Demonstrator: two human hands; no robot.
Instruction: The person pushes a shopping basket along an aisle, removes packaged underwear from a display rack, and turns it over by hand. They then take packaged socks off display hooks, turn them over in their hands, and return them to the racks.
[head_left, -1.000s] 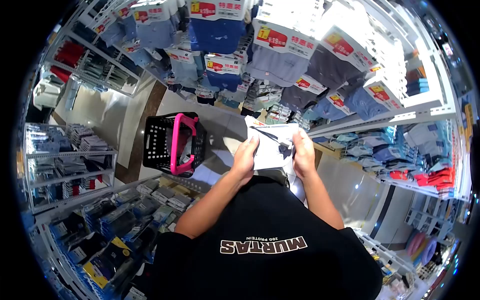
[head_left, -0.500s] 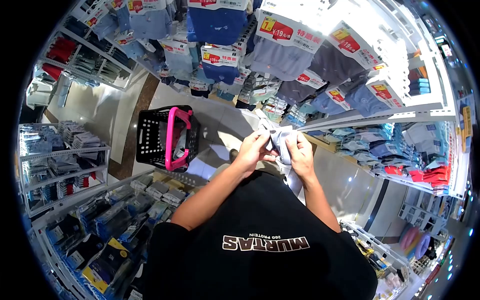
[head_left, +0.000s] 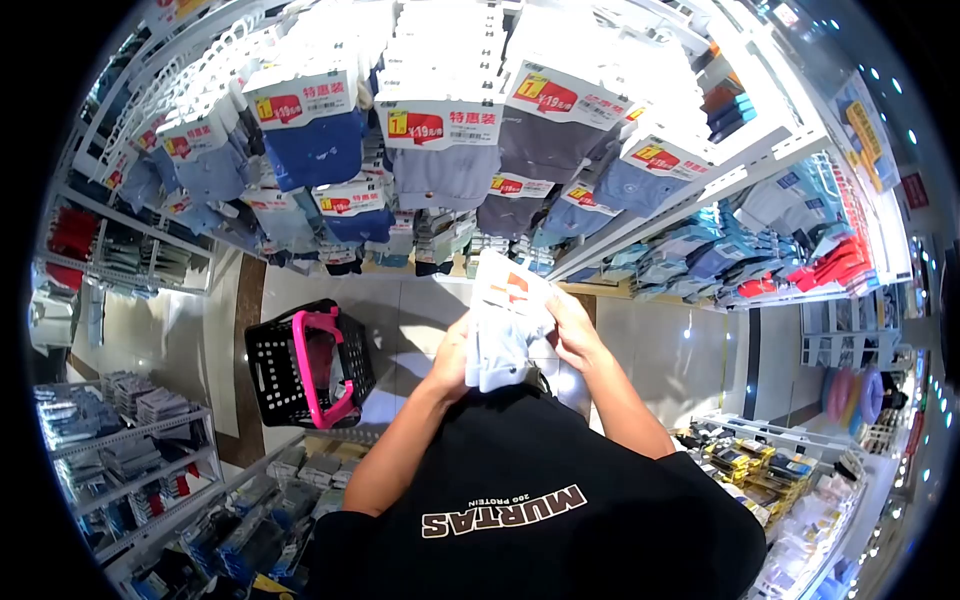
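A light grey pack of folded underwear [head_left: 498, 345] with a white header card and a red price label is in front of my chest. My left hand [head_left: 454, 352] grips its left edge, the fingers partly hidden behind it. At the right edge, my right hand [head_left: 572, 325] is closed on the pack near the card. Ahead of both hands hang similar packs in blue [head_left: 318, 150], light grey [head_left: 445, 178] and dark grey [head_left: 548, 142], all with white cards and red and yellow labels.
A black shopping basket [head_left: 275, 375] with a pink handle [head_left: 303, 375] stands on the floor to the left, with something inside. Shelves of folded clothes [head_left: 130, 440] lie left. A bin of packaged goods [head_left: 765, 465] sits at lower right, and a white shelf [head_left: 690, 205] runs along the right.
My view has tilted up towards the hanging packs. The grey fabric, earlier bunched between my fingers, now lies flatter with its card facing up, held closer to my chest.
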